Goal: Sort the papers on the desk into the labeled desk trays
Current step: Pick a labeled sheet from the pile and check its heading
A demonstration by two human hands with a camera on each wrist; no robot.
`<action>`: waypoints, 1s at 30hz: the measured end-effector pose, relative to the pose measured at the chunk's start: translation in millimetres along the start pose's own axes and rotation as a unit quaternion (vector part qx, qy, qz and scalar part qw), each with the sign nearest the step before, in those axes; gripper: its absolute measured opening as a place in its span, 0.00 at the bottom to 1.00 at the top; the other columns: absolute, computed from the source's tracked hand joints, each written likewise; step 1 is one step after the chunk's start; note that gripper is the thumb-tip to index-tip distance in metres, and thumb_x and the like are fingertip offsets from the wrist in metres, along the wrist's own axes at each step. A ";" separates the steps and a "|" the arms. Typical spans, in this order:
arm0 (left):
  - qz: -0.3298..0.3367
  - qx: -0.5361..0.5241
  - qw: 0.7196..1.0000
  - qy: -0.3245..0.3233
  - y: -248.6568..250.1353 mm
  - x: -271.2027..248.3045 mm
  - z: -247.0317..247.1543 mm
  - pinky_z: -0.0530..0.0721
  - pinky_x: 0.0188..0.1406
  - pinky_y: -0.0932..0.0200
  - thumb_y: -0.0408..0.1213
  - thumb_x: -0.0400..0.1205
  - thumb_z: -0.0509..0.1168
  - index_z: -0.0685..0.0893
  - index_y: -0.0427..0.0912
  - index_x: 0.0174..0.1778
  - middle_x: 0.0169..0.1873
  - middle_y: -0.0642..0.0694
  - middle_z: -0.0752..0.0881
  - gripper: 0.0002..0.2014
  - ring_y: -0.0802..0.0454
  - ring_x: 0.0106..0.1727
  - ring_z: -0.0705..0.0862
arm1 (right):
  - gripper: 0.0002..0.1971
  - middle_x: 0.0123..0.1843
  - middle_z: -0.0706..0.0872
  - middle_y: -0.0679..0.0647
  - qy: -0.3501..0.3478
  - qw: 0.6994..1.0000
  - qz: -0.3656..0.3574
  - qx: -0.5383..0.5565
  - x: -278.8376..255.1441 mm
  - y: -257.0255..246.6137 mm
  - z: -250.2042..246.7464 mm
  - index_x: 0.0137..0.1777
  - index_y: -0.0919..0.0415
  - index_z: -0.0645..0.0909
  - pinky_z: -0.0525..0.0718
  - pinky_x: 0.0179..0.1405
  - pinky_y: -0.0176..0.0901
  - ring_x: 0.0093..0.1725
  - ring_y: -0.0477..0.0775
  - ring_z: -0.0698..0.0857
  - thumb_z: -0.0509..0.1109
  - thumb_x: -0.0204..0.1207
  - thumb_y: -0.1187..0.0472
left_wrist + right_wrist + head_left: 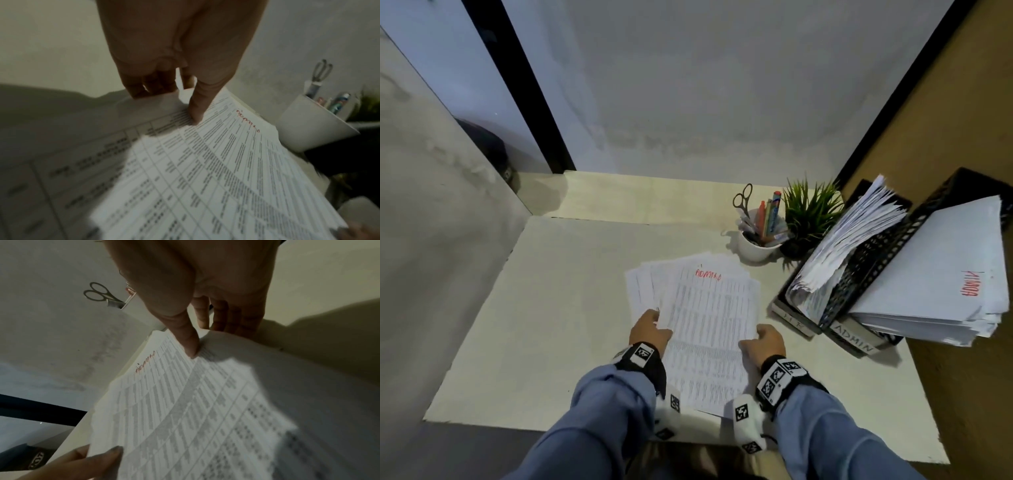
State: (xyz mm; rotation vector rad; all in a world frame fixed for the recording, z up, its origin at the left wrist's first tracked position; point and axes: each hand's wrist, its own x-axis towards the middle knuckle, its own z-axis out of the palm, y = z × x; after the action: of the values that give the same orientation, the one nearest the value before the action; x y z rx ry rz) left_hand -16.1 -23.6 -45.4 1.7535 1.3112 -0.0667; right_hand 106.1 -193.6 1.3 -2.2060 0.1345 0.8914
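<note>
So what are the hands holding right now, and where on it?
Both hold one sheet marked ADMIN: the left hand pinches its left edge, the right hand its right edge, thumbs on top.

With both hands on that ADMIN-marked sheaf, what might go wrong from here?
1. The left hand and right hand pinch only the edges of the ADMIN sheaf, so loose sheets may slip or fan.
2. The ADMIN tray already holds a thick overhanging stack; adding more might topple it.
3. Swinging right could clip the pen cup.
</note>
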 end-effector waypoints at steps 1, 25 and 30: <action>0.019 -0.008 1.000 0.001 -2.4 0.1 -1.8 0.77 0.45 0.56 0.29 0.76 0.66 0.78 0.38 0.47 0.44 0.43 0.82 0.06 0.44 0.47 0.81 | 0.18 0.56 0.84 0.63 0.010 1.000 -0.001 0.023 1.5 1.9 0.1 0.61 0.68 0.76 0.76 0.31 0.35 0.41 0.54 0.79 0.69 0.71 0.74; 0.037 -0.202 0.977 0.053 -27.7 9.9 -31.9 0.79 0.46 0.53 0.30 0.83 0.61 0.85 0.38 0.49 0.40 0.36 0.86 0.07 0.44 0.41 0.80 | 0.14 0.51 0.86 0.67 0.043 0.990 -0.002 0.134 36.2 12.5 -30.9 0.33 0.60 0.82 0.78 0.42 0.41 0.40 0.54 0.79 0.66 0.74 0.77; 0.025 -0.226 0.974 0.026 -22.0 8.3 -35.5 0.79 0.55 0.52 0.27 0.83 0.60 0.86 0.38 0.53 0.48 0.39 0.87 0.10 0.41 0.49 0.83 | 0.15 0.38 0.82 0.52 0.011 0.994 0.003 0.112 38.8 6.3 -33.8 0.32 0.52 0.78 0.76 0.46 0.40 0.38 0.51 0.80 0.74 0.70 0.72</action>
State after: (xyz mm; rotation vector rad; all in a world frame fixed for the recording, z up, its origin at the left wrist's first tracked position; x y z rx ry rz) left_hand -45.7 7.0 -42.9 1.4028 1.2059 0.2874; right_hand 152.0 -214.4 -10.8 -2.0081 0.2393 0.8134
